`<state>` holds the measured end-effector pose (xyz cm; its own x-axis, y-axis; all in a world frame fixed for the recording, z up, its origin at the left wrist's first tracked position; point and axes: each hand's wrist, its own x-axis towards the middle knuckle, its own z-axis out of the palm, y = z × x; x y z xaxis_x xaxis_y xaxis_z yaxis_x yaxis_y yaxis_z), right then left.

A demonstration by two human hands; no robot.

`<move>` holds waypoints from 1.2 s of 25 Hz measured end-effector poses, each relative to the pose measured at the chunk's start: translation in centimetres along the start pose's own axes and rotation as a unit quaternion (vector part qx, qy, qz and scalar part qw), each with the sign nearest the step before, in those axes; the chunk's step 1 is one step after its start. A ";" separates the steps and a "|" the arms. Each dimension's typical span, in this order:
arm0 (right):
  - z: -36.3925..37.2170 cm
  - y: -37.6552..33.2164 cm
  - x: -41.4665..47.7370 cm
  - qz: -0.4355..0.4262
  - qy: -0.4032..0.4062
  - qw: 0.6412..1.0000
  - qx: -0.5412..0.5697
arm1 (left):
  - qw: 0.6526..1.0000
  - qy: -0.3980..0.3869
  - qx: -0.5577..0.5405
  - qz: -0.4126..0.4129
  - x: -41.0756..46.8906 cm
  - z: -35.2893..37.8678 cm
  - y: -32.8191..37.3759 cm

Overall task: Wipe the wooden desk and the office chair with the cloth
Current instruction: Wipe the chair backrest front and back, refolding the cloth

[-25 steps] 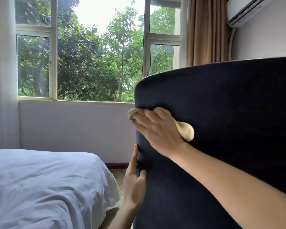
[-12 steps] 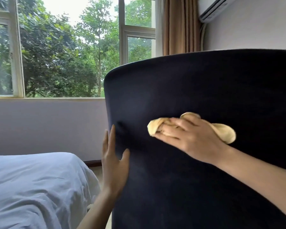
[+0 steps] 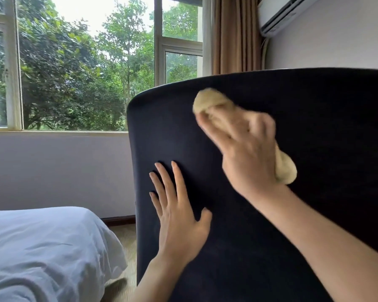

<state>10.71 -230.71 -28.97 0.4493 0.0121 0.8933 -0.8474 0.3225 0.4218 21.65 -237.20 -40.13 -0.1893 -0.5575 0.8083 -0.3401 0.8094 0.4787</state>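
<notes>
The dark navy backrest of the office chair fills the right half of the view, upright and close to me. My right hand presses a bunched yellow cloth against the upper part of the backrest; the cloth sticks out past my fingertips and again behind my palm. The hand is motion-blurred. My left hand lies flat on the backrest lower down near its left edge, fingers spread, holding nothing. The wooden desk is out of view.
A bed with white sheets sits at the lower left, close to the chair's left edge. A window with a sill spans the far wall, a brown curtain and an air conditioner hang at the upper right.
My right hand has swept the cloth from the backrest's left edge to the middle, then up toward its top. My left hand moved from gripping the left edge to lying flat on the fabric.
</notes>
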 end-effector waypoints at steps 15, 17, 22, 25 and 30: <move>-6.8 5.9 -11.9 -0.285 -0.175 0.942 -0.001 | 0.999 -0.003 0.000 -0.033 2.6 -1.8 -3.1; -7.3 8.3 -9.6 -0.255 -0.137 0.957 -0.027 | 0.998 0.015 -0.049 -0.037 2.4 -1.7 -1.8; -6.1 9.7 -1.8 -0.192 -0.049 0.976 -0.093 | 0.995 -0.007 -0.102 -0.002 0.8 0.4 2.9; -4.3 6.9 0.9 -0.122 -0.012 0.988 -0.089 | 0.993 -0.011 -0.117 -0.032 0.7 1.5 4.1; -2.2 2.0 -2.8 -0.094 -0.041 0.995 -0.016 | 0.992 0.004 -0.117 -0.045 1.5 2.3 3.3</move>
<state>8.43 -228.05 -30.94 0.5733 -0.1279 0.8093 -0.7406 0.3416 0.5786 18.15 -235.81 -38.11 -0.1612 -0.6285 0.7610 -0.1324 0.7778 0.6144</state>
